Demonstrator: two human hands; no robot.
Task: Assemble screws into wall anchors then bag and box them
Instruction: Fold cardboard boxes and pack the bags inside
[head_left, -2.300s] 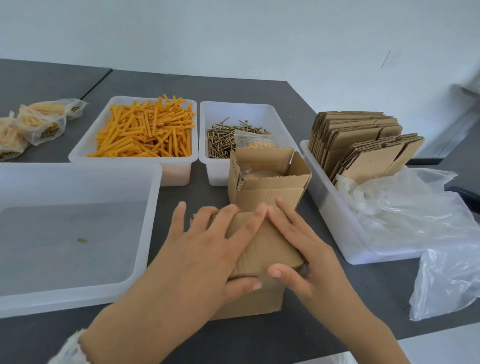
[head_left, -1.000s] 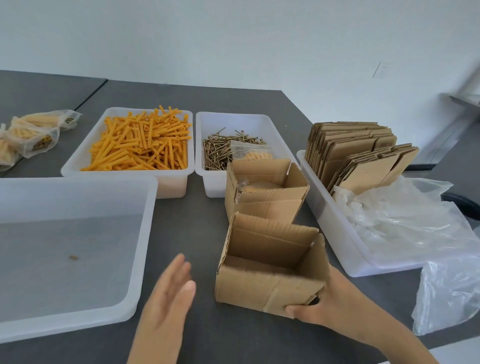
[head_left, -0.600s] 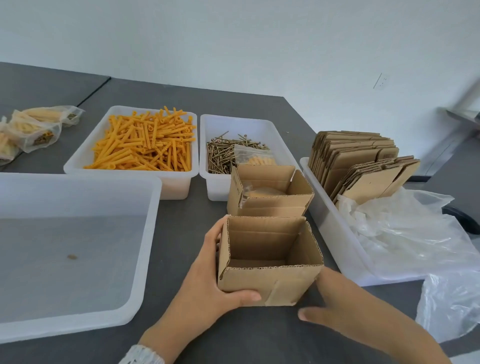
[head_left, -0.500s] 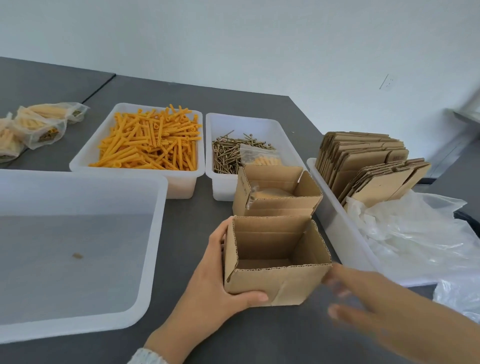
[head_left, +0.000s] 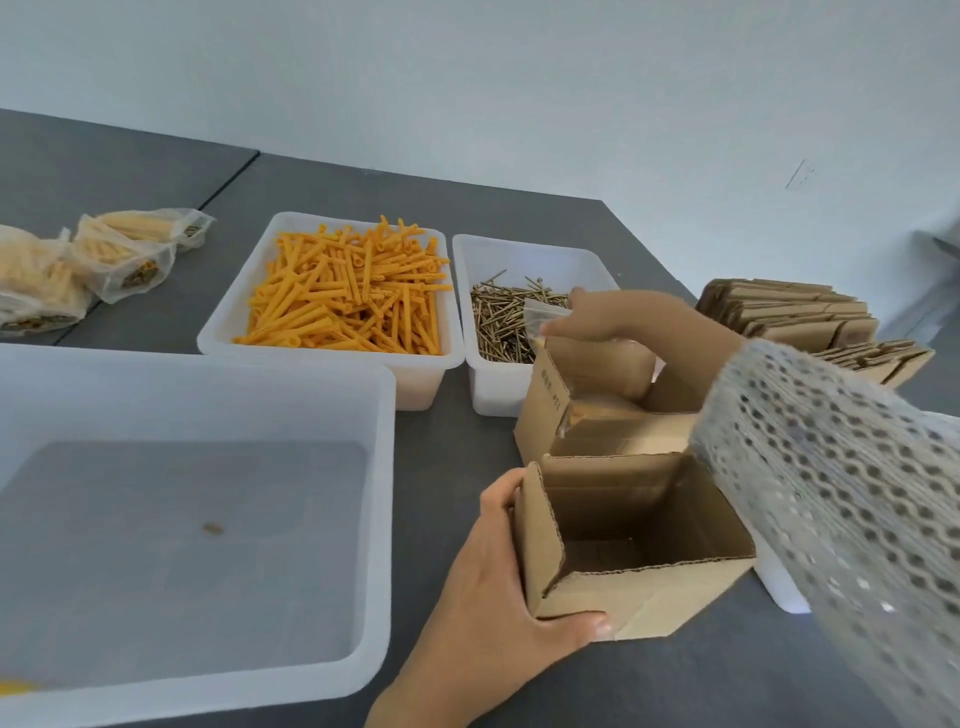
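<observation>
You have one view only, from the camera on your head, so no second view shares any of the scene. It looks forward and down across the grey counter (head_left: 156, 145) toward the pale wall (head_left: 519, 78) behind it. The lens is wide and the picture tilts, so the counter's far edge slopes down to the right. It sits close to your work: your left hand (head_left: 493, 618) and the open box (head_left: 628, 540) fill the lower middle, and your right sleeve (head_left: 841, 493) crosses the right side, large and blurred. The bins (head_left: 332, 379) lie farther off at mid-frame, and the bags (head_left: 104, 260) lie at the left edge.
</observation>
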